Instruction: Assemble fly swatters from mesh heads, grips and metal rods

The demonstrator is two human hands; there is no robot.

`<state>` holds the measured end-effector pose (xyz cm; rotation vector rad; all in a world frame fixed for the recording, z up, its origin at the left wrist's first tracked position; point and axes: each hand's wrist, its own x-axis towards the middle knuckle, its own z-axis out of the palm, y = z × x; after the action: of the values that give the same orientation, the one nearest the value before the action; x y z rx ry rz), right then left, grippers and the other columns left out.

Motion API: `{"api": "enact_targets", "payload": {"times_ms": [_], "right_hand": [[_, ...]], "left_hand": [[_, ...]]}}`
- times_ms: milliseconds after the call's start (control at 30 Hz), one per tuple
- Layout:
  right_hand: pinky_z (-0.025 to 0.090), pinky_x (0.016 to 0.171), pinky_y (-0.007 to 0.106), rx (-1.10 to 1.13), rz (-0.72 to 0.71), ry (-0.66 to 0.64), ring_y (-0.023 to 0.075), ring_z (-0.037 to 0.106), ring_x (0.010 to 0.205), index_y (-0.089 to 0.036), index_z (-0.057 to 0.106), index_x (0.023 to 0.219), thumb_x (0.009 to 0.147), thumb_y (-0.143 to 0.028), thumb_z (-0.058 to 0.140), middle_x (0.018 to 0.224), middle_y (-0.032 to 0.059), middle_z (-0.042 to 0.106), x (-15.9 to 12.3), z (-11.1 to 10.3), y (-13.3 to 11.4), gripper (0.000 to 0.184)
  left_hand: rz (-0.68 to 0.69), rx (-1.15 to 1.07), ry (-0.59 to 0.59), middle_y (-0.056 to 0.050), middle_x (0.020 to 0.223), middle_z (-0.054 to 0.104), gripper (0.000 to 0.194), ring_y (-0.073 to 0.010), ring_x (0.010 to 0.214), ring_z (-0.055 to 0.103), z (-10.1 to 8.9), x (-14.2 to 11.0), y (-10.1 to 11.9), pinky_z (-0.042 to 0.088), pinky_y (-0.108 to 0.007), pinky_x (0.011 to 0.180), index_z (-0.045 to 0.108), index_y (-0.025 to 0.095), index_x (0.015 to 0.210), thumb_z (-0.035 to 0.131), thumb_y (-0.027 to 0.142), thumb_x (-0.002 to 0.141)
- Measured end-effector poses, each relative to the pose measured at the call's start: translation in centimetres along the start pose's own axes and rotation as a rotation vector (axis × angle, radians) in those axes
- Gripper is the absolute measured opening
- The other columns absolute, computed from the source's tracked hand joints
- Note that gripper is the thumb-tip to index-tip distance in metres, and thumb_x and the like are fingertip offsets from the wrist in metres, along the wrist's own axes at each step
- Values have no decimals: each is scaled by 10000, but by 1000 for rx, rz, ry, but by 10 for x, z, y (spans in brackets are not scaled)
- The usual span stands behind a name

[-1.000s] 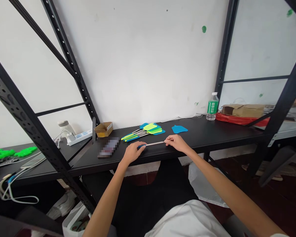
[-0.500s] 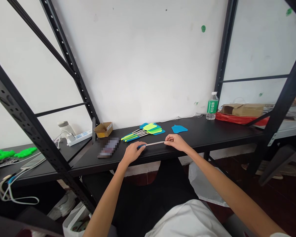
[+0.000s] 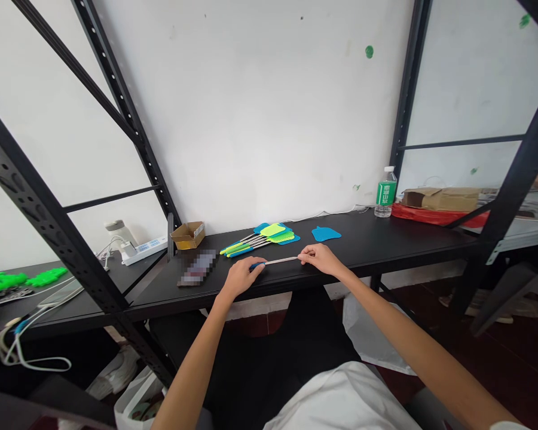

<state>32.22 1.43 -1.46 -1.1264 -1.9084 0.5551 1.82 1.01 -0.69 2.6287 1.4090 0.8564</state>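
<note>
A thin, pale fly swatter rod [image 3: 281, 260] stretches level between my two hands, just above the front edge of the black table. My left hand [image 3: 242, 276] is closed around its blue handle, most of which the fingers cover. At the other end, my right hand [image 3: 318, 258] pinches the tip of the rod. Behind them lies a bundle of fly swatters [image 3: 255, 242] with blue and yellow-green handles and heads. A loose blue swatter head [image 3: 326, 234] rests flat on the table, beyond my right hand.
A small cardboard box [image 3: 188, 235] and a blurred-out flat object [image 3: 198, 267] are on the left. The water bottle [image 3: 385, 192] stands at the back right, near a red plastic bag [image 3: 439, 216]. Black metal posts [image 3: 134, 128] frame the table [image 3: 367, 245].
</note>
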Motion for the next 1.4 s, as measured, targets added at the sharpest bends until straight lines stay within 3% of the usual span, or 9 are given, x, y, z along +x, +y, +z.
{"api": "enact_targets", "payload": {"times_ms": [133, 267, 500, 733, 1067, 1300, 1400], "right_hand": [[419, 643, 293, -24, 3, 1, 198, 649, 704, -202, 714, 774, 883, -472, 574, 777, 47, 757, 0, 0, 0, 323], [412, 629, 294, -33, 0, 2, 194, 640, 684, -203, 708, 760, 891, -484, 560, 772, 47, 754, 0, 0, 0, 344], [477, 686, 296, 54, 14, 5, 211, 697, 752, -221, 651, 858, 804, -416, 688, 771, 28, 744, -1, 2, 3, 205], [479, 670, 295, 37, -16, -3, 208, 692, 737, -216, 666, 795, 814, -384, 668, 765, 37, 741, -1, 1, 2, 169], [458, 695, 299, -6, -27, 3, 210, 682, 744, -213, 698, 738, 865, -461, 603, 757, 38, 745, -2, 0, -3, 295], [467, 677, 301, 48, 17, -8, 209, 686, 741, -230, 648, 926, 783, -423, 695, 796, 18, 744, 0, 2, 5, 245], [469, 673, 296, 53, -4, -1, 199, 675, 747, -225, 625, 871, 772, -384, 692, 812, 18, 728, 1, 2, 7, 199]], "left_hand": [[-6, -3, -7, 25, 1196, 707, 391, -206, 987, 662, 0, 0, 0, 481, -294, 848, 701, 322, 1162, 403, 497, 979], [-6, -16, -13, 5, 1203, 704, 422, -221, 1069, 639, -1, 0, 1, 482, -292, 870, 707, 303, 1162, 388, 506, 975], [-23, -14, -19, -1, 1203, 704, 424, -222, 1007, 653, -4, 0, 4, 493, -308, 867, 706, 302, 1172, 394, 504, 968], [-19, -2, -20, 4, 1199, 706, 412, -208, 957, 668, -4, 0, 4, 497, -296, 844, 711, 305, 1161, 400, 500, 973], [-13, -9, -21, -4, 1201, 705, 425, -221, 1008, 655, -4, 0, 4, 485, -302, 858, 709, 296, 1162, 396, 512, 972], [-14, -15, -20, 5, 1213, 702, 408, -220, 1020, 661, -4, 0, 4, 489, -301, 862, 705, 305, 1163, 405, 507, 973], [-11, -15, -15, 0, 1210, 704, 409, -223, 1059, 649, -4, 0, 5, 488, -300, 879, 707, 302, 1163, 405, 502, 972]]}}
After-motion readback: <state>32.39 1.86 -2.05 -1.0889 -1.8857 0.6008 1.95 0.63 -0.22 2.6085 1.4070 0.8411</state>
